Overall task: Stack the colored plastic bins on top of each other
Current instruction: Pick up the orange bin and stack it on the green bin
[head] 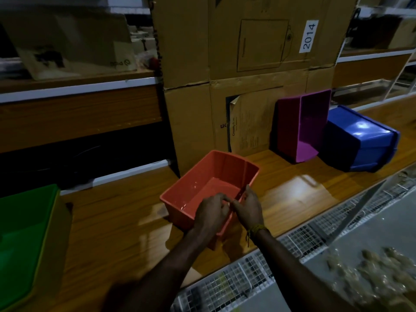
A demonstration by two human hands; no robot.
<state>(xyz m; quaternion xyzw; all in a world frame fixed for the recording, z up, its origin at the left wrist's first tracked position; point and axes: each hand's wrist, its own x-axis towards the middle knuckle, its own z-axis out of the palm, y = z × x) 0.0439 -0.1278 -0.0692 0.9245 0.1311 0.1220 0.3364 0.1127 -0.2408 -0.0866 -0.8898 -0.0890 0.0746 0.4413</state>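
An orange-red bin stands open side up on the wooden counter, near the middle. My left hand and my right hand both grip its near rim, close together at the corner nearest me. A purple bin stands on end against the cardboard box, its opening facing right. Beside it a blue bin lies tipped over, bottom side up. A green bin with a yellowish rim sits at the far left edge of the view.
Tall cardboard boxes rise behind the bins. Wooden shelving runs along the back left. A white wire mesh rack borders the counter's near edge, with a bag of small pale items at the lower right.
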